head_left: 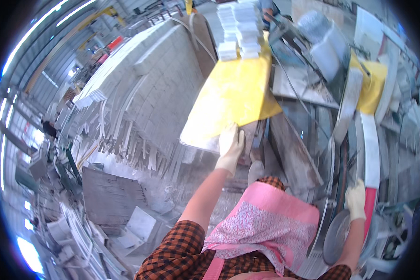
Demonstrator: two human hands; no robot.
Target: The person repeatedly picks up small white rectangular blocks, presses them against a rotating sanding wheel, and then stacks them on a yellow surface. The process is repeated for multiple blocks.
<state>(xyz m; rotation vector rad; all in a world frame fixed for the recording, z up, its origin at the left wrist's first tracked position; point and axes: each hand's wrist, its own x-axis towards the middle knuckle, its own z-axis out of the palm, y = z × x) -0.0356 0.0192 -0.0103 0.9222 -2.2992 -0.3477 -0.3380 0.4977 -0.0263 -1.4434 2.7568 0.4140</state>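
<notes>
At the near edge of the yellow-topped table (228, 95), whose broad surface runs up to stacked white pieces (240, 32) at the far end, lies the gloved left hand (231, 142), while the gloved right hand (356, 199) is beside a white-and-red strip (370, 151), neither grip clearly open or closed.

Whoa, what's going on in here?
Someone's gloved left hand is at the near edge of a yellow sheet, with stacked white pieces at its far end. The gloved right hand is lower, out to the right, by a long white and pink strip. Whether it grips anything is unclear.
</notes>
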